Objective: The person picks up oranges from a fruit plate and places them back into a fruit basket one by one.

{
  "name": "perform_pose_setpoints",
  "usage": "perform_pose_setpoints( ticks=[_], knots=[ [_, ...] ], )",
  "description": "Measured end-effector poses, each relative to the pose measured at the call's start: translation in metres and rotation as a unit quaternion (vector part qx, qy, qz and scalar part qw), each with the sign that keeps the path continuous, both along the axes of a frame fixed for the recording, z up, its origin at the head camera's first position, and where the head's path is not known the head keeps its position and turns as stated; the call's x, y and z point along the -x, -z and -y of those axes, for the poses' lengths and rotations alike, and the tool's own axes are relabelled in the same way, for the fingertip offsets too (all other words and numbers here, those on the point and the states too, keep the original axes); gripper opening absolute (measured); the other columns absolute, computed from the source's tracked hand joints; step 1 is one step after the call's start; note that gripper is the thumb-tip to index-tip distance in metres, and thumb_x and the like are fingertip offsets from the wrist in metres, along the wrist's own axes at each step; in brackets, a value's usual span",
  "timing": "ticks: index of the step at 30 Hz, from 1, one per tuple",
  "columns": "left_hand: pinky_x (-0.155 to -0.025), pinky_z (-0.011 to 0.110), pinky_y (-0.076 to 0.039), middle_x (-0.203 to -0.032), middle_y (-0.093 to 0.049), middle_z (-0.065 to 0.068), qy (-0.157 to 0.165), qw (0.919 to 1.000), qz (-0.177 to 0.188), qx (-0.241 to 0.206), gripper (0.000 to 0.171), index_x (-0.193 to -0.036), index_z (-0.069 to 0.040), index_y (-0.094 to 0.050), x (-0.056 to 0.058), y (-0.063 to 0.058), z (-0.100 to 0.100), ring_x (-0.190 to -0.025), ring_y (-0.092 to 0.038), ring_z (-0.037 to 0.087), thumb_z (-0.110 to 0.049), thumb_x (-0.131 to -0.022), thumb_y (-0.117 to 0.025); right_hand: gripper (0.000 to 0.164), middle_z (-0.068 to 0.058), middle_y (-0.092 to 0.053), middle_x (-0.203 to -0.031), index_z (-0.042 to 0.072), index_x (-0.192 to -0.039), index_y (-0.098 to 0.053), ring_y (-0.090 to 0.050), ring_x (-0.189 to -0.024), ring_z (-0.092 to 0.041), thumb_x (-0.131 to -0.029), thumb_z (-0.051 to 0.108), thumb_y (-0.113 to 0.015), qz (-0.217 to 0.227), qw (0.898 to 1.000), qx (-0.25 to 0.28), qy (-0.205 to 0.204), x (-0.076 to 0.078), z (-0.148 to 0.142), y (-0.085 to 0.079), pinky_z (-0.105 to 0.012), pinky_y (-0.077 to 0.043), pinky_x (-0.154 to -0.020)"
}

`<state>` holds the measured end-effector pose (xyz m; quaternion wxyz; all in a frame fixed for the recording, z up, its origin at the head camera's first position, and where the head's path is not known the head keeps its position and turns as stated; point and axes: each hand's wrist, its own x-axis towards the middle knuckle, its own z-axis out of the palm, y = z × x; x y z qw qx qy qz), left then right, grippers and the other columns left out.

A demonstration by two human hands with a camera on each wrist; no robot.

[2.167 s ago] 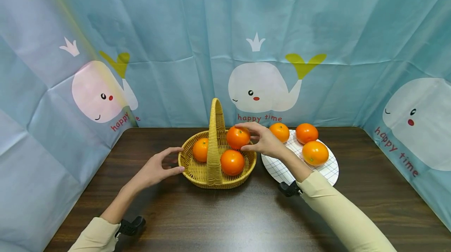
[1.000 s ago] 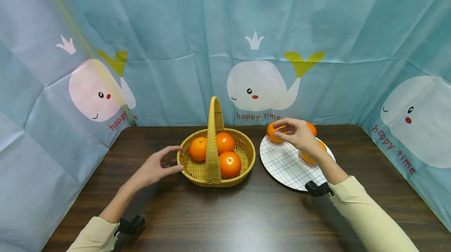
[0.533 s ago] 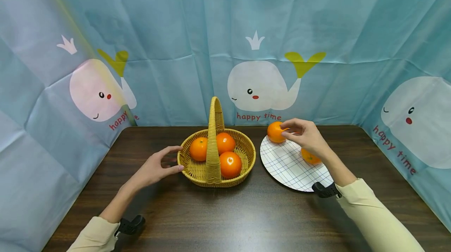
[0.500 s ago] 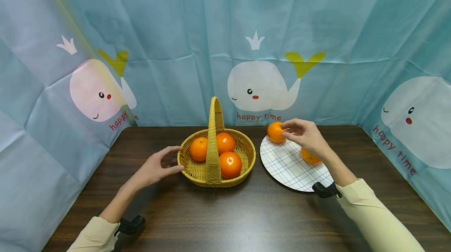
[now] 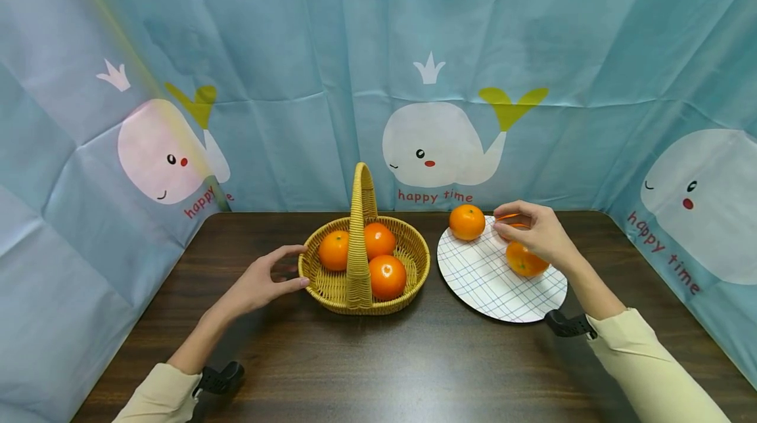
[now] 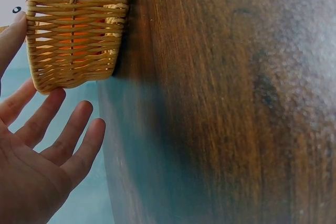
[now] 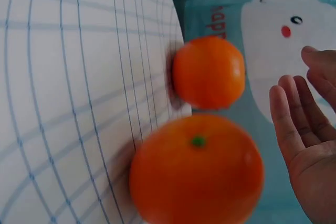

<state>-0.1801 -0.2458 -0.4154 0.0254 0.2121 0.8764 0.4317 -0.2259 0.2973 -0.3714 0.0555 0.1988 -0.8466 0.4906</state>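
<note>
My left hand [image 5: 254, 285] touches the left end of a yellow wicker basket [image 5: 378, 309], thumb and fingers spread at its rim. Inside the basket lie three oranges: one left of the handle [image 5: 357, 272], a back one [image 5: 379, 241] and a front one [image 5: 387, 277]. Over the back right of a checked white plate [image 5: 479, 282], my right hand [image 5: 547, 236] hovers with parted fingers and partly covers an orange. A front orange [image 5: 525, 261] and a back left orange [image 5: 467, 222] also sit on this plate. The right wrist view shows the palm [image 7: 315, 171] holding nothing.
Basket and plate stand side by side on a dark wooden table [image 5: 378, 370]. A blue curtain [image 5: 284, 147] with whale prints hangs right behind the table's back edge and along its sides. The basket's tall handle arches over its middle.
My right hand released an orange in the basket, went back to the plate, then shifted right from the back left orange to the back right one. The left hand stayed at the basket.
</note>
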Motion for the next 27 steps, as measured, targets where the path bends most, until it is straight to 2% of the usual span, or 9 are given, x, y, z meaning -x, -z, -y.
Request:
perform_pose_setpoints(
  ticks=[5,9,12,14,17,21,24,27],
  knots=[
    [-0.087,0.05,-0.057,-0.144,-0.051,0.02,0.0,1.0,-0.001,0.002,0.063,-0.145,-0.005,-0.052,0.0,0.0,0.0,-0.117,-0.061,0.043,-0.026,-0.093,-0.079,0.034,-0.022,-0.064,-0.122,-0.003,-0.125,-0.065,-0.067,-0.103,-0.016,-0.095,0.012,-0.075,-0.019,0.999,-0.016,0.02,-0.006,-0.019,-0.002,-0.018,-0.053,-0.084],
    [-0.086,0.046,-0.058,-0.144,-0.051,0.02,-0.001,1.0,0.001,0.0,0.062,-0.145,-0.006,-0.052,-0.001,-0.001,0.0,-0.117,-0.06,0.042,-0.025,-0.092,-0.079,0.042,-0.028,-0.06,-0.125,-0.007,-0.13,-0.06,-0.065,-0.105,-0.013,-0.095,0.009,-0.075,-0.025,0.999,-0.015,0.029,-0.013,-0.035,-0.003,-0.016,-0.052,-0.087],
    [-0.09,0.052,-0.055,-0.144,-0.052,0.02,0.002,1.0,-0.004,-0.004,0.061,-0.145,-0.005,-0.052,-0.002,-0.001,0.0,-0.117,-0.06,0.044,-0.023,-0.093,-0.079,0.05,-0.024,-0.057,-0.131,-0.003,-0.137,-0.056,-0.061,-0.11,-0.008,-0.094,0.012,-0.076,-0.016,0.998,-0.039,0.044,-0.019,-0.047,-0.004,-0.013,-0.049,-0.089],
    [-0.093,0.057,-0.052,-0.144,-0.052,0.02,0.005,0.9999,-0.008,-0.008,0.061,-0.144,-0.004,-0.052,-0.002,-0.002,-0.001,-0.117,-0.06,0.045,-0.022,-0.093,-0.078,0.056,-0.019,-0.054,-0.136,0.001,-0.141,-0.053,-0.058,-0.115,-0.009,-0.093,0.014,-0.078,0.0,0.997,-0.055,0.049,-0.023,-0.054,-0.004,-0.012,-0.047,-0.09],
    [-0.095,0.061,-0.049,-0.143,-0.052,0.022,0.009,0.9998,-0.013,-0.012,0.06,-0.144,-0.002,-0.052,-0.003,-0.003,-0.001,-0.117,-0.059,0.047,-0.02,-0.093,-0.078,0.065,-0.017,-0.048,-0.144,0.003,-0.148,-0.047,-0.053,-0.125,-0.024,-0.092,0.012,-0.079,0.02,0.997,-0.075,0.032,-0.03,-0.064,-0.004,-0.012,-0.046,-0.092],
    [-0.095,0.061,-0.049,-0.143,-0.051,0.023,0.012,0.9997,-0.013,-0.015,0.061,-0.144,-0.001,-0.052,-0.004,-0.004,-0.001,-0.117,-0.059,0.046,-0.02,-0.093,-0.078,0.079,-0.026,-0.033,-0.155,0.001,-0.155,-0.035,-0.038,-0.132,-0.054,-0.089,0.003,-0.078,0.04,0.995,-0.081,-0.034,-0.034,-0.075,-0.001,-0.018,-0.047,-0.093],
    [-0.095,0.06,-0.049,-0.144,-0.051,0.023,0.011,0.9998,-0.011,-0.015,0.061,-0.145,-0.001,-0.051,-0.003,-0.004,-0.001,-0.117,-0.059,0.047,-0.02,-0.093,-0.078,0.086,-0.029,-0.024,-0.158,0.001,-0.158,-0.028,-0.03,-0.134,-0.063,-0.088,0.0,-0.078,0.061,0.992,-0.084,-0.071,-0.035,-0.081,0.003,-0.024,-0.048,-0.094],
    [-0.094,0.06,-0.05,-0.144,-0.051,0.023,0.012,0.9998,-0.007,-0.014,0.061,-0.145,-0.001,-0.051,-0.003,-0.004,-0.001,-0.117,-0.058,0.047,-0.019,-0.093,-0.078,0.089,-0.029,-0.021,-0.16,0.001,-0.159,-0.025,-0.027,-0.134,-0.065,-0.087,0.0,-0.078,0.076,0.989,-0.087,-0.089,-0.034,-0.086,0.008,-0.028,-0.047,-0.095]
  ],
)
